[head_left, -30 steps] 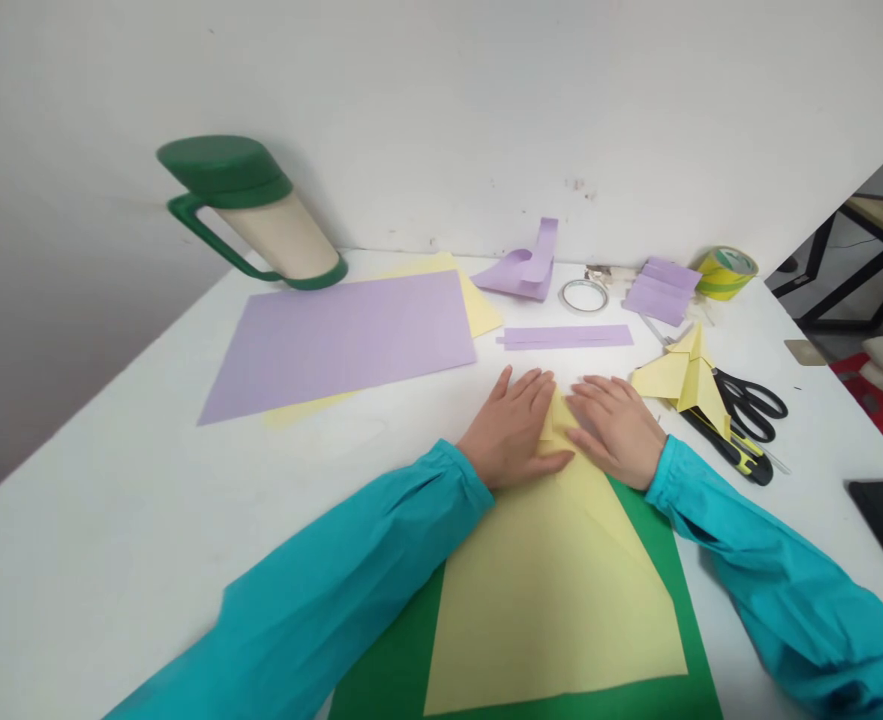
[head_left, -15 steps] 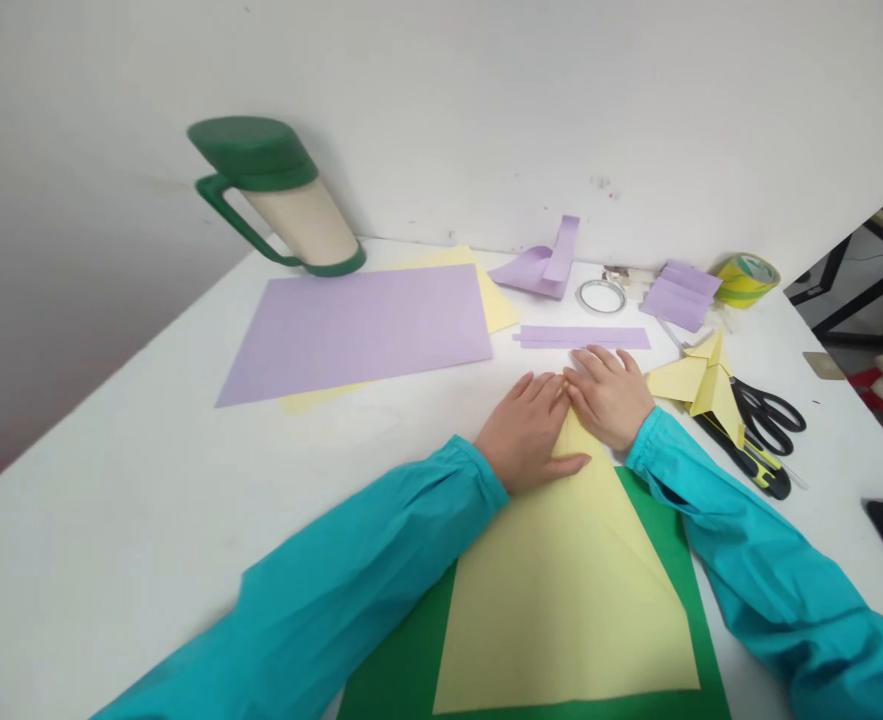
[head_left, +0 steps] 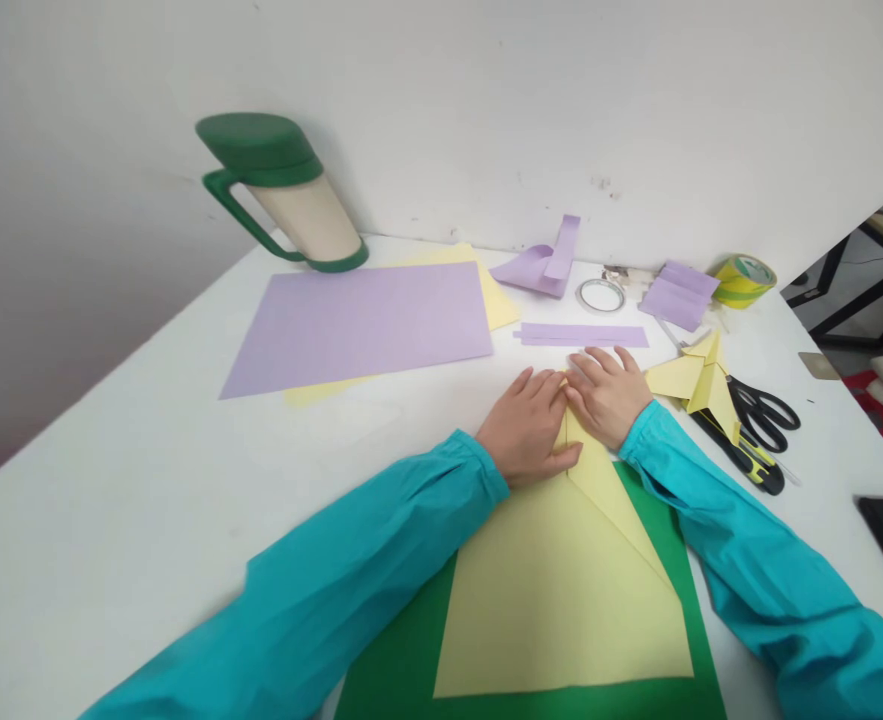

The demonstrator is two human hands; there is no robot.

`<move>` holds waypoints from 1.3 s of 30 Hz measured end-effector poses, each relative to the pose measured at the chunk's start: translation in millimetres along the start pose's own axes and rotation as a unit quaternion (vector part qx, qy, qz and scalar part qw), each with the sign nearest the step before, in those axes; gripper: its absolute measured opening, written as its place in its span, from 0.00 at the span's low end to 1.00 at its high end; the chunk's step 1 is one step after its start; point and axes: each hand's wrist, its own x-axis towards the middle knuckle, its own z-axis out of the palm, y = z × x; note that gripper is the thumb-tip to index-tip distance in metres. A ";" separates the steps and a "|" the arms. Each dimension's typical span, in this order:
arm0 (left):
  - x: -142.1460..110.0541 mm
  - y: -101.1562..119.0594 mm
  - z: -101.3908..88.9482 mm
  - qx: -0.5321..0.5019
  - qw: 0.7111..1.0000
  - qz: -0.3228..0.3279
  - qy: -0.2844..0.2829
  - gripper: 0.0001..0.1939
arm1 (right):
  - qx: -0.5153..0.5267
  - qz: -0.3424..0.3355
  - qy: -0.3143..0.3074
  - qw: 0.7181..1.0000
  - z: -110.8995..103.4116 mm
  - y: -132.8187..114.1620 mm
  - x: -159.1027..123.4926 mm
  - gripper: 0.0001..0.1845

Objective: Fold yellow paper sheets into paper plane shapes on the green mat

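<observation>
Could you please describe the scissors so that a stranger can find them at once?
On the white table, find the yellow paper plane, just right of the right hand. The scissors stick out from its right side. Unlike the nearby black-and-yellow cutter, they show two all-black loops.

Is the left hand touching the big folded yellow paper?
Touching. The head view shows the left hand lying over the folded yellow paper, with its thumb resting across the paper's upper part.
</observation>
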 end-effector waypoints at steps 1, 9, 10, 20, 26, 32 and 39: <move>0.0 0.1 -0.3 0.000 1.000 0.000 -0.001 0.33 | -0.001 -0.002 0.002 1.000 -0.3 0.0 -0.6 0.21; 0.1 0.3 0.3 0.012 1.000 0.008 0.004 0.34 | -0.003 -0.014 0.013 1.000 -5.3 -1.5 -12.9 0.21; 0.0 0.3 0.4 0.014 1.000 0.007 0.003 0.34 | -0.004 -0.015 0.015 1.000 -5.8 -2.0 -14.5 0.21; -0.6 -1.0 3.6 0.027 1.000 0.014 0.003 0.34 | -0.004 -0.028 0.030 0.999 -10.7 -5.9 -31.6 0.19; -0.1 -1.1 2.7 0.035 0.999 0.017 -0.001 0.34 | 0.008 -0.043 0.037 0.998 -13.4 -7.0 -45.8 0.18; 0.1 -1.4 4.6 0.047 0.999 0.017 -0.006 0.33 | 0.025 -0.047 0.021 0.998 -16.5 -5.4 -58.3 0.17; 0.6 0.1 0.5 0.035 0.999 0.012 -0.018 0.34 | 0.040 -0.055 0.018 0.998 -22.2 -6.1 -74.4 0.17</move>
